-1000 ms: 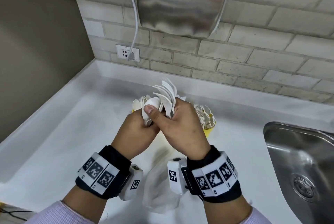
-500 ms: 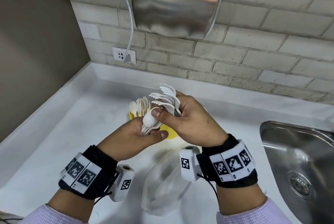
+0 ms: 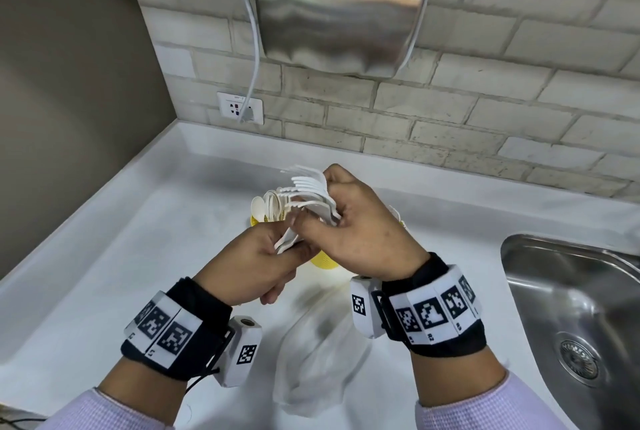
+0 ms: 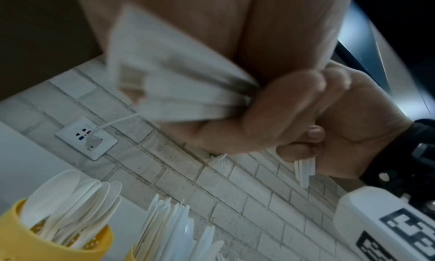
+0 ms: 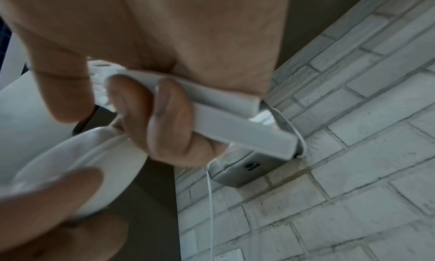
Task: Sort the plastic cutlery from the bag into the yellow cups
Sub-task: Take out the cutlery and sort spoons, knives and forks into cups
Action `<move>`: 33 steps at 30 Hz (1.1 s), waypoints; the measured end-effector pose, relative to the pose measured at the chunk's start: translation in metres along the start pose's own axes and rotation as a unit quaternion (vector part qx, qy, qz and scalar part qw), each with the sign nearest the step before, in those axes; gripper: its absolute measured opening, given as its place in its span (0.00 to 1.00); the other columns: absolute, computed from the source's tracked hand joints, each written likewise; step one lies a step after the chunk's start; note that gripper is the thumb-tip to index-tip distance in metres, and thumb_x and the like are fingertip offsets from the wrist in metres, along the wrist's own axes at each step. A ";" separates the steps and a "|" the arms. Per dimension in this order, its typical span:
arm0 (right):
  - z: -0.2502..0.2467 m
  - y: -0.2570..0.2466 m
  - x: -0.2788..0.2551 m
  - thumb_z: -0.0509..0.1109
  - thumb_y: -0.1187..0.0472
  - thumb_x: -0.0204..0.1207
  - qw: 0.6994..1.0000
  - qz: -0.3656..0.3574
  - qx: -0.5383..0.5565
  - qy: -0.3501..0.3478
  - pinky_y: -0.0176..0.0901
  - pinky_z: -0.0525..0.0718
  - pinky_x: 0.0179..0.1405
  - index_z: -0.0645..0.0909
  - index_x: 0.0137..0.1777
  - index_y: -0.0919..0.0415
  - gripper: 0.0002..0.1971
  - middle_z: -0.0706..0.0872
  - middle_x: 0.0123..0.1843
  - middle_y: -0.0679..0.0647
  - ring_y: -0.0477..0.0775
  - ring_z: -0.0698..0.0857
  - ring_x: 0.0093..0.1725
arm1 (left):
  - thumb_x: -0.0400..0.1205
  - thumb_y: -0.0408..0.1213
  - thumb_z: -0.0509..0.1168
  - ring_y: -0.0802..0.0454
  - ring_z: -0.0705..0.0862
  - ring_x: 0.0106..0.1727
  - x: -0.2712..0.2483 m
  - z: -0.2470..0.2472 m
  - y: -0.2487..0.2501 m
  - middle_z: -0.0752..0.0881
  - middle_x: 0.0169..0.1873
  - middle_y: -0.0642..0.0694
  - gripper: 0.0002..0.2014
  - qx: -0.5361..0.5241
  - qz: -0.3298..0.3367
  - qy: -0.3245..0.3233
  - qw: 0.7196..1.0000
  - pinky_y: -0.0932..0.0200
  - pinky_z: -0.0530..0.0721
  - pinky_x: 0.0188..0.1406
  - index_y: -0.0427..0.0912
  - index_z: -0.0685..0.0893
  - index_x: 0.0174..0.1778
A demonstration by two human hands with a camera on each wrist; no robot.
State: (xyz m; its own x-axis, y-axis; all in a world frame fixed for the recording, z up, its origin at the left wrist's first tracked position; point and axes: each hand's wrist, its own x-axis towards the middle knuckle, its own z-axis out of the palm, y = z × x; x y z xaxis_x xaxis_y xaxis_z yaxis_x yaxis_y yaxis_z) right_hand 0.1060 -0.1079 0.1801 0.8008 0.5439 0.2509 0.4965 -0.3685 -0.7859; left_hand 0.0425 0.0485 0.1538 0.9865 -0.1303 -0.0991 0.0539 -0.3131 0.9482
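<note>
Forks (image 3: 313, 187), a white fan of them, sit clamped in the right hand (image 3: 360, 232), tines pointing up and away to the left of that grip, handles running back down under the curled fingers. Left hand (image 3: 256, 263) is closed round a small bunch of spoons (image 3: 285, 244), thumb pressed over the handles; in the right wrist view a spoon bowl (image 5: 89, 172) sits right against the fingers. Both hands meet just above the yellow cups, touching at the cutlery.

What matters now, I'd say: the spoon cup (image 3: 258, 220), already holding upright spoons, lies just beyond the left hand's grip and slightly left, so the left hand is the nearer one. The spoons' long axis runs from that grip up and forward toward the cup. The left wrist view shows a knife cup (image 4: 141, 254) just beside the spoon cup. Clear bag (image 3: 311, 360) lies flat on the counter (image 3: 104, 256) below both wrists, looking empty.
</note>
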 end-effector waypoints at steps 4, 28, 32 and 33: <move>0.003 -0.004 -0.001 0.71 0.45 0.80 1.000 0.002 -0.024 0.012 0.47 0.85 0.49 0.81 0.54 0.45 0.08 0.85 0.44 0.45 0.44 0.85 0.48 | 0.85 0.43 0.67 0.47 0.76 0.15 0.005 0.001 -0.004 0.76 0.17 0.44 0.17 0.020 0.013 0.043 0.999 0.60 0.75 0.20 0.68 0.82 0.32; 0.001 0.010 -0.005 0.65 0.60 0.82 0.990 0.002 -0.107 0.095 0.52 0.83 0.46 0.78 0.68 0.53 0.15 0.90 0.45 0.50 0.57 0.87 0.45 | 0.87 0.45 0.67 0.55 0.85 0.43 0.015 -0.008 -0.024 0.87 0.39 0.56 0.03 0.164 0.160 0.067 0.971 0.57 0.82 0.46 0.57 0.85 0.50; 0.004 0.006 -0.005 0.64 0.58 0.78 0.979 -0.036 -0.188 0.071 0.57 0.86 0.44 0.75 0.70 0.50 0.19 0.89 0.48 0.50 0.61 0.86 0.48 | 0.79 0.51 0.70 0.52 0.85 0.42 0.017 -0.014 -0.021 0.86 0.37 0.57 0.05 0.183 0.177 0.099 0.962 0.54 0.85 0.45 0.57 0.86 0.43; 0.006 0.006 -0.005 0.63 0.57 0.77 0.978 -0.040 -0.193 0.068 0.57 0.86 0.44 0.76 0.69 0.49 0.20 0.88 0.48 0.50 0.61 0.86 0.48 | 0.77 0.52 0.68 0.51 0.86 0.38 0.017 -0.015 -0.020 0.87 0.34 0.55 0.09 0.185 0.174 0.104 0.962 0.50 0.86 0.42 0.51 0.85 0.38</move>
State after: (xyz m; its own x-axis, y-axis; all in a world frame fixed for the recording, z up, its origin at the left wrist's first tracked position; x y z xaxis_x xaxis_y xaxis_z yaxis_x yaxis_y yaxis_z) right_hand 0.1031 -0.1078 0.1709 0.7787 0.4870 0.3957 0.6274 -0.6009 -0.4953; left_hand 0.0607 0.0664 0.1378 0.9466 -0.1095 0.3032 -0.3058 -0.6027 0.7370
